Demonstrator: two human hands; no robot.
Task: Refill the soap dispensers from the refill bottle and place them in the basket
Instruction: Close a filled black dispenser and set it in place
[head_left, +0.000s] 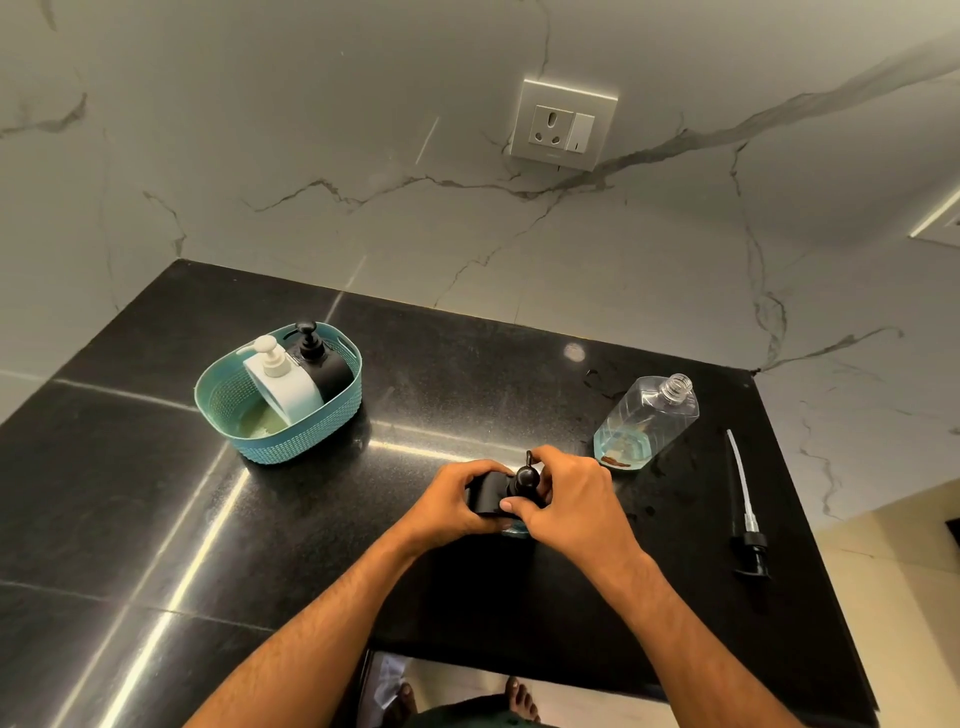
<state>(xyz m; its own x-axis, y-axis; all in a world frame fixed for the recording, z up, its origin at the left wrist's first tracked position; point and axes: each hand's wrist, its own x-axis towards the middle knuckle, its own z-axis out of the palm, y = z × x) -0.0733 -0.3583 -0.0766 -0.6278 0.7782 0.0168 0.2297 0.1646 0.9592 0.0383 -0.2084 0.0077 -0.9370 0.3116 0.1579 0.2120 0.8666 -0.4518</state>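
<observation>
A black soap dispenser (485, 498) stands on the dark counter near its front edge. My left hand (449, 501) grips its body from the left. My right hand (569, 499) pinches its black pump head (522, 478) from the right. A teal woven basket (228, 415) sits at the back left and holds a white dispenser (283, 387) and a black dispenser (324, 366), both upright. The clear refill bottle (647, 423) stands uncapped to the right of my hands, with a little pale blue liquid at its bottom.
The refill bottle's black pump with its long clear tube (745, 512) lies on the counter (156, 493) near the right edge. Small wet spots mark the counter around the bottle. A marble wall with a socket (563, 124) rises behind. Bare feet show below the counter's front edge.
</observation>
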